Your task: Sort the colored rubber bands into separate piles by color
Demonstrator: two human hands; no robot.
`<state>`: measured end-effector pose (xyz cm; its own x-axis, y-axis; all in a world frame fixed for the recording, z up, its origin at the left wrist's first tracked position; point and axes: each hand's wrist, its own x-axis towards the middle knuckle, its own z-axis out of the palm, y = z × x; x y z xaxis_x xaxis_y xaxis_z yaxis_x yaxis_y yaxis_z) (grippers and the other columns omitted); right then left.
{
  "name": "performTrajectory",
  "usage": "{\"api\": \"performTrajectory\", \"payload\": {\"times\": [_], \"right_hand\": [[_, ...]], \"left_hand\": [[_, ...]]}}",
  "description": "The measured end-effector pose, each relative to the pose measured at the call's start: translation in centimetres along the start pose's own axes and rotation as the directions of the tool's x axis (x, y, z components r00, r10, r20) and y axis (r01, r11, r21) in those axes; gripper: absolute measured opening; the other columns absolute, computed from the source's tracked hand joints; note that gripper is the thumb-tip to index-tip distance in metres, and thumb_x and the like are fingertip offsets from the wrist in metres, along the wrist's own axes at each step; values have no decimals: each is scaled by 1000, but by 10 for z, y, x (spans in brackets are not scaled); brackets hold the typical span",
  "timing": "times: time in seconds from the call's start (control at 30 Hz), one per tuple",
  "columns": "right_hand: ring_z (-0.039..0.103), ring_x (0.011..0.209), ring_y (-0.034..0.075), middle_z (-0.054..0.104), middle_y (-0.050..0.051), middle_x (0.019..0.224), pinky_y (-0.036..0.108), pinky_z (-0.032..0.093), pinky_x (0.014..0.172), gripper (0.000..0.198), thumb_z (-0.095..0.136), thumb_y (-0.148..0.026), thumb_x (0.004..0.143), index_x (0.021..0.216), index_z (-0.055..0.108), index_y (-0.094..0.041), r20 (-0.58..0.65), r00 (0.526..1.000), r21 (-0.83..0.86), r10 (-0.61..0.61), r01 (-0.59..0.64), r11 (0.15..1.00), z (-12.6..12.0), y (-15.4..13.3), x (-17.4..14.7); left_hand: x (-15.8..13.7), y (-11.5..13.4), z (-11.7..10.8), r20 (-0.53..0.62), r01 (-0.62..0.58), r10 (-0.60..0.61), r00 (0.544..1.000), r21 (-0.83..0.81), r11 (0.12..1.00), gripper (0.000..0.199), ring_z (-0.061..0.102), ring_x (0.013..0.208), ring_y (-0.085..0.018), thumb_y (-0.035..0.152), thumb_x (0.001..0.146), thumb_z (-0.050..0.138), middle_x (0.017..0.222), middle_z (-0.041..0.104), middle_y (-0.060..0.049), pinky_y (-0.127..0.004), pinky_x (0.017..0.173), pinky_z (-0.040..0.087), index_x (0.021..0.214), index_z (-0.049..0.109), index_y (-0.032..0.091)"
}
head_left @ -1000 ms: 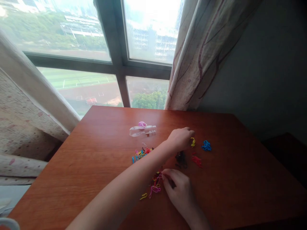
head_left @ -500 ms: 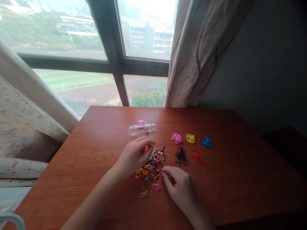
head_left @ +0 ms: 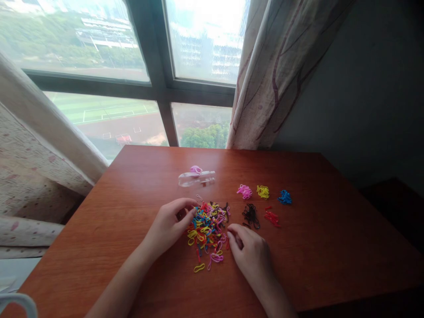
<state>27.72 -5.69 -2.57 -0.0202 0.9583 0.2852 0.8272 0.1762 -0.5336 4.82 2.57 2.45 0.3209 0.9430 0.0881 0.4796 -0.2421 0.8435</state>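
A mixed pile of small coloured rubber bands lies on the wooden table, in yellow, red, blue, pink and black. At its upper left edge is my left hand, thumb and forefinger drawn together against the bands; what is between them is too small to make out. On the pile's right side my right hand is closed in a pinch, with a red rubber band at its fingertips. Right of the pile are sorted heaps: pink, yellow, blue, black and red.
Behind the pile lies a clear plastic tool-like object with a pink piece on it. The table reaches back to a window between curtains. A white curved object shows at lower left.
My left hand has drawn back left from over the pile to its edge, uncovering more bands and a pale one behind. My right hand has shifted slightly right, a red band now showing at its fingers.
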Motion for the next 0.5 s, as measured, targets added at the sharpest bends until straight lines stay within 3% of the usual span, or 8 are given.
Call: {"api": "performTrajectory", "payload": {"times": [0.27,0.5], "right_hand": [[63,62,16,70,0,72,25,39,60,14,57,-19,90,87,70,-22,17,1000,10,10,-10,1000,3,-9,17],[59,58,15,65,-1,65,24,37,57,15,56,-17,89,83,69,-22,69,996,81,47,-53,995,-5,-10,11]], "left_hand": [[0,1,5,0,-75,75,997,53,996,18,61,66,-14,26,91,56,81,72,-3,-21,57,47,96,70,17],[-1,-2,4,-2,-80,80,997,82,993,17,62,68,-15,24,90,56,83,73,-3,-22,59,48,96,70,17]]}}
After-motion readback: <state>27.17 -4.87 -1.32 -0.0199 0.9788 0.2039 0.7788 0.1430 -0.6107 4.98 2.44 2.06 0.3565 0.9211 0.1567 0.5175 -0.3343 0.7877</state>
